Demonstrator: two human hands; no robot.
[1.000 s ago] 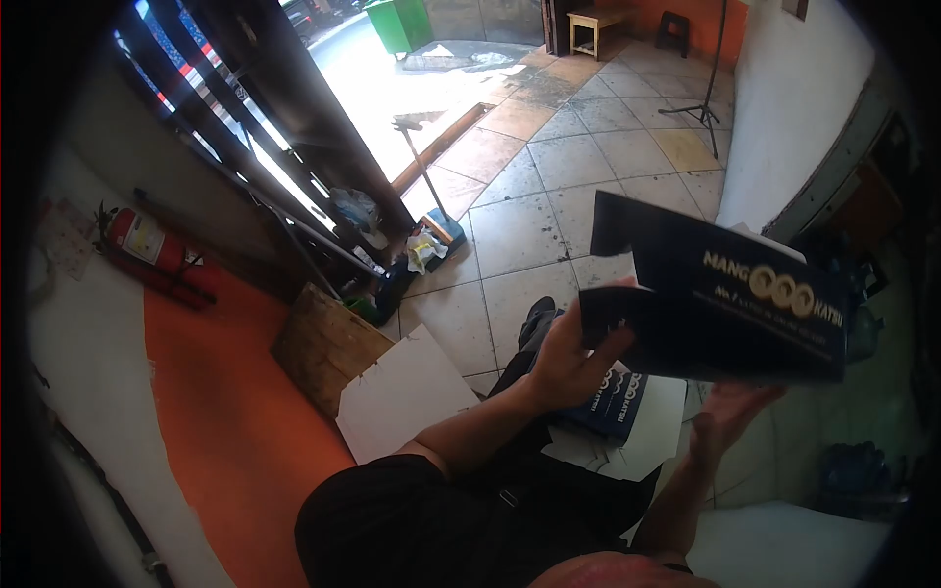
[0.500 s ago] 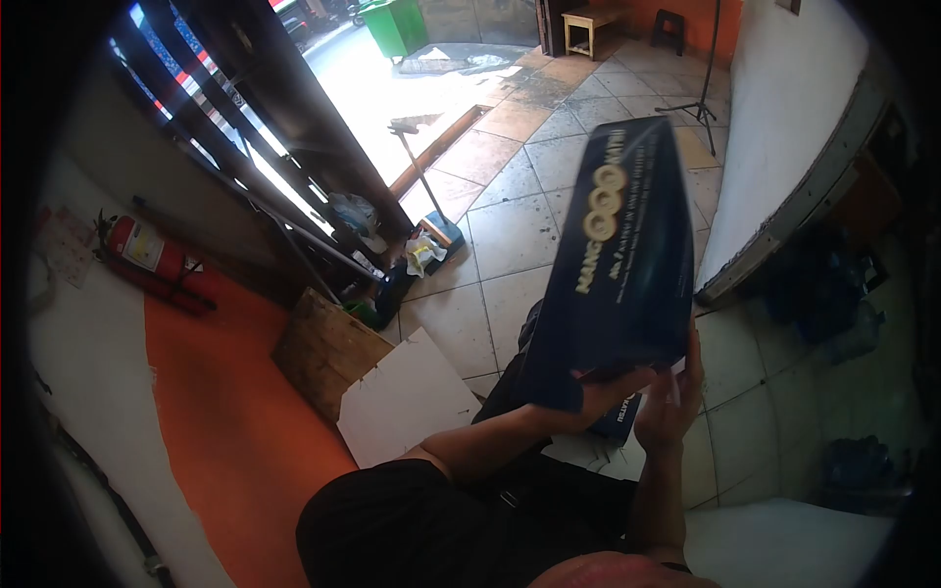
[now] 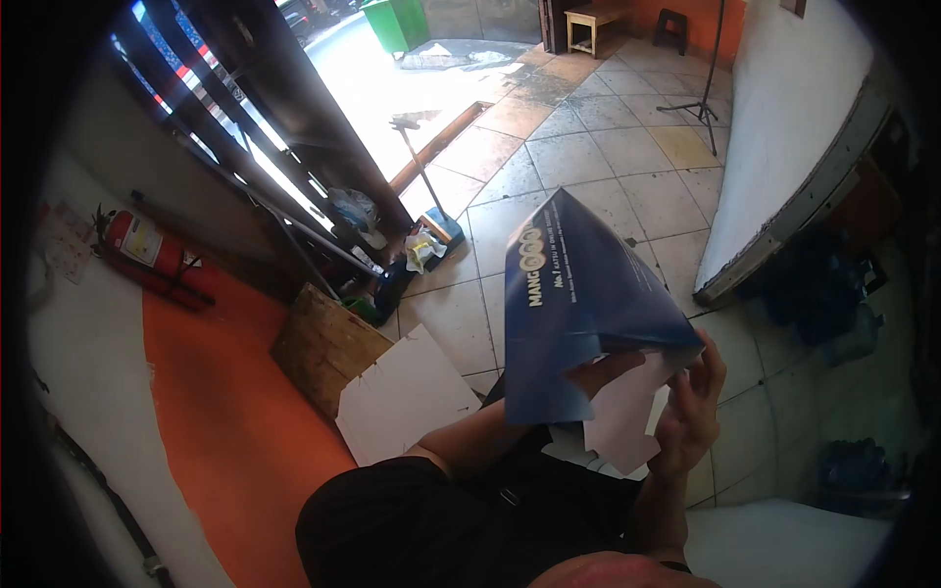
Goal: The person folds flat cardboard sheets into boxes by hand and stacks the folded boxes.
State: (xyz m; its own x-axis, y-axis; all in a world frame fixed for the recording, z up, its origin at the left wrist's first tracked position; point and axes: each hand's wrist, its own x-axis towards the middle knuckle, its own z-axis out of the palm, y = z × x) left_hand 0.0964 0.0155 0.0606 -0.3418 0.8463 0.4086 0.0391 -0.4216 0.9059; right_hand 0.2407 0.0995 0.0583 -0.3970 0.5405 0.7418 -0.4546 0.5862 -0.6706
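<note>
A dark blue cardboard box [image 3: 613, 294] with gold and white printing is held up in front of me, tilted, its open end towards me. White inner flaps [image 3: 625, 416] hang from that end. My right hand [image 3: 691, 402] grips the box's right corner, its fingers bent round the edge beside a white flap. My left hand [image 3: 618, 370] reaches into the open end, where the cardboard hides its fingers. Below the flaps, part of what lies at my lap is hidden.
A white board [image 3: 407, 397] and a wooden board [image 3: 328, 338] lean at the orange wall on the left. A fire extinguisher [image 3: 157, 257] hangs above. Beyond are a long-handled broom [image 3: 431, 186], a wooden stool [image 3: 586, 27] and a tripod stand [image 3: 704, 108]. Blue water bottles [image 3: 853, 463] stand right.
The box has tipped and its far end has come down and left. Its open end now shows white flaps. My left hand has gone into the opening; the right has shifted slightly along the edge.
</note>
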